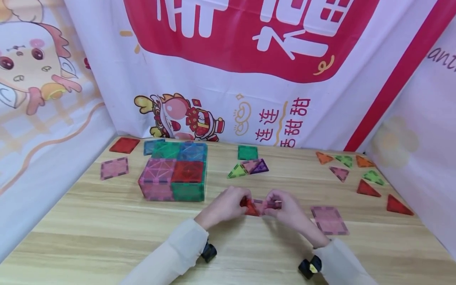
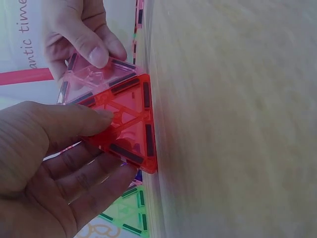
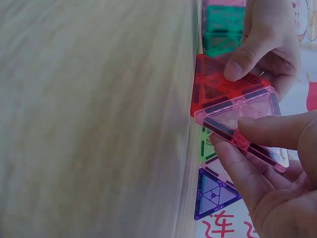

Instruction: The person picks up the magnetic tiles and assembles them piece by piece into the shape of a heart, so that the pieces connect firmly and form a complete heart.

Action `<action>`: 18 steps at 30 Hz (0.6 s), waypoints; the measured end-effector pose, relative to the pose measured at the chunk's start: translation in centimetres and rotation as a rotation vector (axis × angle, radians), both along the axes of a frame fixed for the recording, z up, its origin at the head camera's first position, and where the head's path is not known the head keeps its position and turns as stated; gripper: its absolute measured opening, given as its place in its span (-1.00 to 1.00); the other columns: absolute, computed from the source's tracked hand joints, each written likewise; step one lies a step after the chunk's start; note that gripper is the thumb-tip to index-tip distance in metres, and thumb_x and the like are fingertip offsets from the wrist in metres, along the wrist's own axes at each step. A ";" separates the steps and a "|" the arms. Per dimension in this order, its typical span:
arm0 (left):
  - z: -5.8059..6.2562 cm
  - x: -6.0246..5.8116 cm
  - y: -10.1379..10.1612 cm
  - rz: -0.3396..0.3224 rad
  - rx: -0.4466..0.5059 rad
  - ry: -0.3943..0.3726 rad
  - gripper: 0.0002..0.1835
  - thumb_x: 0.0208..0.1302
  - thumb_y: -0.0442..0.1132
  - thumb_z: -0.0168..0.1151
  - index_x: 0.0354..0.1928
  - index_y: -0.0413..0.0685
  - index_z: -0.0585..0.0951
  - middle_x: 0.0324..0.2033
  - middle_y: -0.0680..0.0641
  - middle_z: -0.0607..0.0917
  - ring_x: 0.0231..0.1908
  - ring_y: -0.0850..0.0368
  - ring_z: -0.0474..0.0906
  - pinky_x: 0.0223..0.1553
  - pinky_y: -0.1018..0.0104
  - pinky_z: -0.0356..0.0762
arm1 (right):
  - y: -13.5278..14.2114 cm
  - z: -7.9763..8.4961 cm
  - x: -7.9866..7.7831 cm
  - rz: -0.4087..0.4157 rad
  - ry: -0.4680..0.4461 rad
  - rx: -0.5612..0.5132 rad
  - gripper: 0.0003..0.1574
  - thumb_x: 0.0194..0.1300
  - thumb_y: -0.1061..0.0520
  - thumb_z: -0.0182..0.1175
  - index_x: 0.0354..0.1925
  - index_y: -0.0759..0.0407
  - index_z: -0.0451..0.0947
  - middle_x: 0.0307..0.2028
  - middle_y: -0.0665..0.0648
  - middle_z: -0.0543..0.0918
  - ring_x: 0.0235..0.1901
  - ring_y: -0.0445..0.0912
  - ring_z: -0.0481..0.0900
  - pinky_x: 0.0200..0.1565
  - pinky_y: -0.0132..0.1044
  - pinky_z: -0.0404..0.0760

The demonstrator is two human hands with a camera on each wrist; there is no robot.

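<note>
My left hand (image 1: 229, 204) pinches a translucent red triangular magnetic tile (image 2: 136, 104) between thumb and fingers. In my right hand (image 1: 288, 209) is a pink triangular magnetic tile (image 3: 260, 106), likewise pinched. The two tiles meet along one side, tilted up from the tabletop, and the red tile's lower edge appears to touch the wood. Fingers cover part of both. Left of the hands stands a block of square tiles (image 1: 156, 190), pink, red, green and blue. Just beyond the hands lie a light green triangle (image 1: 237, 171), a pink one and a purple triangle (image 1: 260, 166), joined in a row.
A pink square tile (image 1: 329, 220) lies right of the right hand. Small orange, green, pink and red triangles (image 1: 368, 188) are scattered at the far right. A green square (image 1: 247, 152) sits near the back curtain (image 1: 228, 91). Red (image 1: 124, 145) and pink tiles (image 1: 114, 168) lie left of the block.
</note>
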State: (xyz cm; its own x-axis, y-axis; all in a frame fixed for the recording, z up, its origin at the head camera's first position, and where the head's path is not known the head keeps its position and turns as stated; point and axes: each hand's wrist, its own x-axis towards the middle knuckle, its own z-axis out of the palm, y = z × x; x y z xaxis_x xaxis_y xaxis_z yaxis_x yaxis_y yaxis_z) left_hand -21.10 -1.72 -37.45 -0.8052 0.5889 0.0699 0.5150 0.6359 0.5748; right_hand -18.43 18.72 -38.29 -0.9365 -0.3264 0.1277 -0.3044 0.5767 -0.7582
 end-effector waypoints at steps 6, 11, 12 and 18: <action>0.2 0.1 0.3 0.013 0.041 0.009 -0.95 0.18 -0.24 0.31 -0.38 0.03 0.61 -0.52 0.12 0.60 -0.57 0.31 0.41 -0.52 0.47 0.42 | 0.0 0.0 0.0 0.004 0.016 0.015 -0.76 0.04 0.44 0.30 -0.36 0.19 0.51 -0.34 0.09 0.64 -0.23 -0.06 0.64 -0.18 -0.31 0.64; 0.4 0.1 0.6 0.004 0.061 0.056 -0.92 0.19 -0.24 0.31 -0.45 0.04 0.62 -0.54 0.15 0.60 -0.58 0.35 0.39 -0.54 0.49 0.40 | 1.1 0.7 0.3 0.029 0.013 0.044 -0.73 0.04 0.37 0.33 -0.26 0.23 0.51 -0.29 0.12 0.64 -0.22 -0.04 0.63 -0.14 -0.24 0.63; 0.5 0.2 0.7 0.006 0.058 0.057 -0.92 0.18 -0.24 0.31 -0.45 0.04 0.63 -0.54 0.15 0.60 -0.58 0.35 0.39 -0.54 0.50 0.40 | 1.7 0.9 0.3 0.027 0.002 0.041 -0.70 0.04 0.34 0.35 -0.23 0.26 0.50 -0.27 0.15 0.64 -0.20 -0.01 0.62 -0.11 -0.19 0.62; 0.5 0.1 0.8 0.034 0.043 0.001 -0.94 0.17 -0.23 0.34 -0.44 0.03 0.66 -0.52 0.13 0.61 -0.56 0.32 0.41 -0.54 0.48 0.41 | 7.9 1.7 0.6 -0.075 -0.063 -0.020 -0.57 0.16 0.19 0.32 -0.05 0.36 0.44 -0.10 0.31 0.57 -0.06 -0.04 0.58 -0.02 -0.29 0.57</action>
State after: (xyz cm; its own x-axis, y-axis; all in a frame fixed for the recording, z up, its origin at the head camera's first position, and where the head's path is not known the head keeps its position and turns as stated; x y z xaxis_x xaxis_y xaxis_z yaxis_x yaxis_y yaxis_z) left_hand -20.96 -0.88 -36.98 -0.8244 0.5579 0.0955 0.4943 0.6275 0.6015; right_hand -17.86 26.63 -36.56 -0.9648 -0.2527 0.0732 -0.2117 0.5806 -0.7862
